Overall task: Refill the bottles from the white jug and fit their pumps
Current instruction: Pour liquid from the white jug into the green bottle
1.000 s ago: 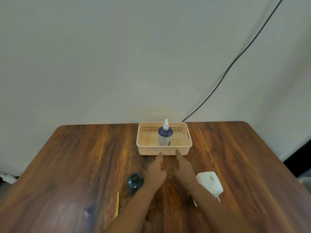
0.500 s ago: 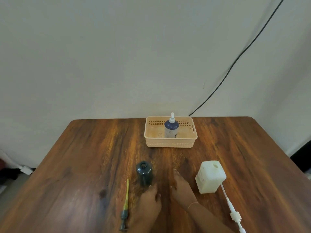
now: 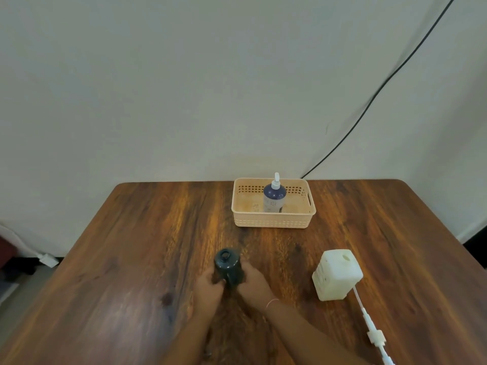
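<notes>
Hands both wrap the dark bottle [image 3: 227,264] near table [image 3: 131,259] centre, left hand [image 3: 208,288] and right hand [image 3: 254,284] gripping its lower body, mouth open, looks upright. Jug [image 3: 337,275] sits at 3 o'clock, pump [image 3: 374,335] beside it. Basket [image 3: 274,222] at 12 holds a capped bottle [image 3: 274,197].

Dark bottle [image 3: 227,264]: upright, neck open, no pump, near front-centre of the worktop [image 3: 131,246], held low on both sides by left hand [image 3: 208,287] and right hand [image 3: 254,284]. White jug [image 3: 336,273]: squarish, translucent, upright, cap hole on top, well right of the dark bottle. White pump [image 3: 373,330]: loose, lying flat, dip tube running from the jug's base toward the front edge. Second bottle [image 3: 274,197]: dark blue, pale label, white pump fitted, upright, far behind the dark bottle.
</notes>
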### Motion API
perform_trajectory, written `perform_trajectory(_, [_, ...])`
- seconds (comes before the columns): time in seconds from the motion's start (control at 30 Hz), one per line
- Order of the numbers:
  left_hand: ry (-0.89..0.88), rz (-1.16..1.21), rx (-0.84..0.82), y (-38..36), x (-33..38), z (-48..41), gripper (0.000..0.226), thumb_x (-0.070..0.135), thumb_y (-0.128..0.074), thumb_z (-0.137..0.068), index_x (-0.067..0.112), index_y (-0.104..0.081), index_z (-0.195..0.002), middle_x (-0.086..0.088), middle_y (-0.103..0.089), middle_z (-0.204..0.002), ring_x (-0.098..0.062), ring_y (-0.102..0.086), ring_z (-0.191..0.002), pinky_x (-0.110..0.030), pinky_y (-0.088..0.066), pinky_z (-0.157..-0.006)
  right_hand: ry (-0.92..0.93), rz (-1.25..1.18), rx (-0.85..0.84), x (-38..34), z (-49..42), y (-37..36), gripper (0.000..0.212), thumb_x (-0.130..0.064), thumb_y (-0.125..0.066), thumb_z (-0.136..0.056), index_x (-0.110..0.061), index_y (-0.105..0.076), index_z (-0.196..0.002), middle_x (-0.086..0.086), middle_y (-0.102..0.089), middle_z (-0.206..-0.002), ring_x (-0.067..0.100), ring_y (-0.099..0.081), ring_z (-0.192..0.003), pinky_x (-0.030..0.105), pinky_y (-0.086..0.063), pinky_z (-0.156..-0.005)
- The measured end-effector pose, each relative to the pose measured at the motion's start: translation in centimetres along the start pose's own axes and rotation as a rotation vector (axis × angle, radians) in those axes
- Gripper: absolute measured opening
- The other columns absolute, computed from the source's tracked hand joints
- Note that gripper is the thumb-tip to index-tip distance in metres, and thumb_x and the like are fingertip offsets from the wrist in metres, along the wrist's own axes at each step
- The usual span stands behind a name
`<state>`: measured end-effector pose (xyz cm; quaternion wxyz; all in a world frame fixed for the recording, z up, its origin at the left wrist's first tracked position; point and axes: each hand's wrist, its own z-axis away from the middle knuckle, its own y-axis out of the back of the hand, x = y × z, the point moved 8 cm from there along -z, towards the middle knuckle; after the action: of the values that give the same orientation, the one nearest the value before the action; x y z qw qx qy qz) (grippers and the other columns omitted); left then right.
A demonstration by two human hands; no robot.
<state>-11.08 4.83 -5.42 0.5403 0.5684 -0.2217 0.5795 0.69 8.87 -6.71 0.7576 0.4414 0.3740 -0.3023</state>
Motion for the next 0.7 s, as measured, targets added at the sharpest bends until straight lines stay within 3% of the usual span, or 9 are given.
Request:
perform_trajectory(0.1, [-0.046,0.011,0.01,-0.3,0.4,0.0,0.023,-0.006,-0.058,-0.08,0.004,-0.066,-0.099,-0.014,-0.069,-0.093,-0.028,-0.063,-0.091,-0.044,-0.05,-0.084,-0.017,-0.044,0.018,0.4,0.2,0.5,0.041,-0.001,-0.054,-0.081,-0.021,-0.055,-0.117,0.002,-0.062,-0.117,0.017,-0.055,-0.112,0.039,-0.042,-0.103])
perform_trajectory(0.3, [-0.069,-0.006,-0.102,-4.2,1.9,1.5,0.037,-0.004,-0.056,-0.082,0.016,-0.062,-0.113,0.0,-0.069,-0.103,-0.015,-0.062,-0.097,-0.038,-0.051,-0.09,0.009,-0.06,0.097,1.7,2.1,4.1,0.055,-0.004,-0.053,-0.084,-0.018,-0.041,-0.136,0.002,-0.058,-0.127,0.015,-0.051,-0.119,0.037,-0.038,-0.107])
perform_trajectory(0.47, [-0.067,-0.077,-0.18,-8.4,2.0,3.1,0.021,-0.005,-0.056,-0.079,0.012,-0.065,-0.087,-0.004,-0.068,-0.085,-0.025,-0.064,-0.09,-0.028,-0.046,-0.068,-0.025,-0.053,0.182,3.6,4.8,8.0,0.048,-0.012,-0.058,-0.086,-0.019,-0.045,-0.132,0.001,-0.058,-0.128,0.015,-0.051,-0.12,0.037,-0.036,-0.108])
perform_trajectory(0.6, [-0.084,-0.109,-0.229,-10.0,2.0,3.8,0.037,-0.005,-0.055,-0.081,0.007,-0.061,-0.115,-0.006,-0.069,-0.098,-0.019,-0.062,-0.094,-0.03,-0.048,-0.081,-0.076,-0.039,0.194,4.4,6.0,8.8,0.049,-0.014,-0.053,-0.091,-0.018,-0.038,-0.137,0.002,-0.052,-0.135,0.019,-0.046,-0.125,0.033,-0.034,-0.11])
perform_trajectory(0.7, [-0.097,-0.12,-0.245,-10.2,2.0,3.9,0.038,-0.003,-0.055,-0.083,0.006,-0.058,-0.119,-0.005,-0.069,-0.101,-0.016,-0.062,-0.095,-0.03,-0.048,-0.085,-0.076,-0.043,0.188,4.5,6.3,8.8,0.048,-0.012,-0.053,-0.09,-0.018,-0.04,-0.136,0.004,-0.052,-0.135,0.019,-0.046,-0.125,0.034,-0.033,-0.11])
